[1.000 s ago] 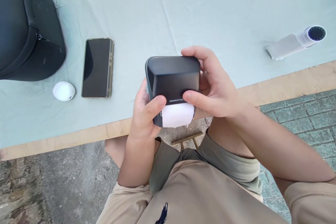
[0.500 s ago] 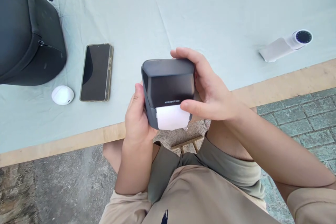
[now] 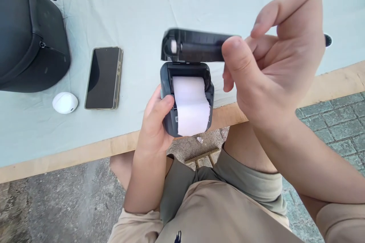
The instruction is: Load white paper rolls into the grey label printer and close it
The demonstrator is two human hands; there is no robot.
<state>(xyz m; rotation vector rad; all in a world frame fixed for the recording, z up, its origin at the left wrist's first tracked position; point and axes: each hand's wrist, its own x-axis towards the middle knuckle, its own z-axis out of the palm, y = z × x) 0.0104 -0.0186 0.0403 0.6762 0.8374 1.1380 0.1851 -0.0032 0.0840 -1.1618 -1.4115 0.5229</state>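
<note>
Black bag [image 3: 34, 34], phone [image 3: 103, 78], gadget [image 3: 329, 40] behind right hand [image 3: 281, 60]

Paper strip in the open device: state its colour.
The paper strip is white, best seen in the head view.

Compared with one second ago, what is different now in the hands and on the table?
The right hand has lifted open the lid of the printer, uncovering more white paper. The left hand still holds the printer. The phone, white object and bag stayed put.
</note>
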